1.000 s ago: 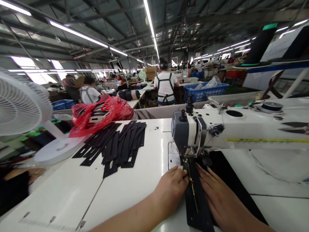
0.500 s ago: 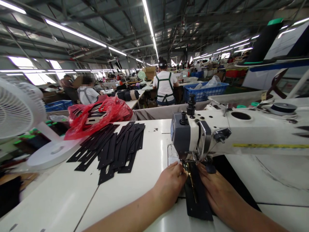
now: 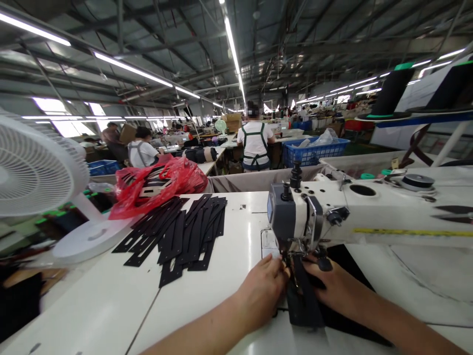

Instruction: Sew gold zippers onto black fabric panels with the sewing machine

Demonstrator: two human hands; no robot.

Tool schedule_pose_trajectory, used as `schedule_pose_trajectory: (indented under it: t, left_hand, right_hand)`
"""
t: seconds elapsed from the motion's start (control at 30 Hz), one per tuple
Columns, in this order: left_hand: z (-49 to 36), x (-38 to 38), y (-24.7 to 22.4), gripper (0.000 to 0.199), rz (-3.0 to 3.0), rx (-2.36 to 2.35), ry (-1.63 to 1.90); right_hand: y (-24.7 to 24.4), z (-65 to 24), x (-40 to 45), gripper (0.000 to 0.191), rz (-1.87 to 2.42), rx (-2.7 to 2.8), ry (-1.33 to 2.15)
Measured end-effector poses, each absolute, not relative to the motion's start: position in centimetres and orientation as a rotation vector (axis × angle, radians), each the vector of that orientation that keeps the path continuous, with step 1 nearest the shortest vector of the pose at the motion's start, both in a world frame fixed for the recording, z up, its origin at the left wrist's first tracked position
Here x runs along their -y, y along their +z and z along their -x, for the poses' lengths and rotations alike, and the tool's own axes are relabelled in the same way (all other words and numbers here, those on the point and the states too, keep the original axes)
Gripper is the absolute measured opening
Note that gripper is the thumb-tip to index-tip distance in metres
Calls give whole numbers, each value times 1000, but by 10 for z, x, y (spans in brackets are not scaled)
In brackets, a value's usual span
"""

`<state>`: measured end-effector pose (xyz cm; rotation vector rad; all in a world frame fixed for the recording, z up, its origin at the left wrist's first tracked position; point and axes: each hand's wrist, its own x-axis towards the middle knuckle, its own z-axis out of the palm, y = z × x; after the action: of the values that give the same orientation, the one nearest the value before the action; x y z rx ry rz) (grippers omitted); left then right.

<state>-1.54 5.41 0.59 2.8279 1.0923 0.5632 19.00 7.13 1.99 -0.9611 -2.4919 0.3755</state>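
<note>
Black strip (image 3: 305, 301) lies flat on the counter (image 3: 207, 296), long way near-to-far, its far end under the presser foot of the sewing machine (image 3: 295, 222). A gold zipper line runs along its middle, partly hidden by the hands.

Left hand (image 3: 262, 291) presses the strip's left edge, just near of the needle. Fingers extended and close together, flat on the work, not pinching; tips almost at the foot.

Right hand (image 3: 332, 288) mirrors it on the right edge. Fingers spread flat on the dark fabric, nothing gripped.

Judgement: feeding well here means even, light pressure from both palms so the strip tracks straight, zipper line kept aligned with the foot, fingertips kept clear of the needle. Left tips look very near it.

Farther out, left: fanned black cut pieces (image 3: 177, 234) on the counter, well apart from the hands. Beyond them a red bag (image 3: 158, 185) holding more pieces, and a white fan (image 3: 33, 167) at the far-left edge. Other people work at distant counters, backs turned.
</note>
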Motion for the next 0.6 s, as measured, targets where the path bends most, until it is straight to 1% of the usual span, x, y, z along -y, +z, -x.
schedule_pose_trajectory:
  t: [0.07,0.17,0.3,0.5,0.6]
  left_hand:
    - [17,-53,5,32,-2805,-1107,565]
    - [14,-49,2,30,-2773,-1174,602]
    - [5,-40,-3,21,-2762,-1281,617]
    - [2,-37,-3,30,-2767,-1210,620]
    - [3,-38,-3,30,-2752,-1191,613]
  right_hand:
    - [26,-189,-74,19,916,2513,466]
    - [26,-187,-75,17,957,2488,424]
    - [7,-187,-78,26,1104,2396,302]
    - [-7,-187,-85,19,1326,2274,213]
    - [-6,-183,-86,18,1407,2255,195]
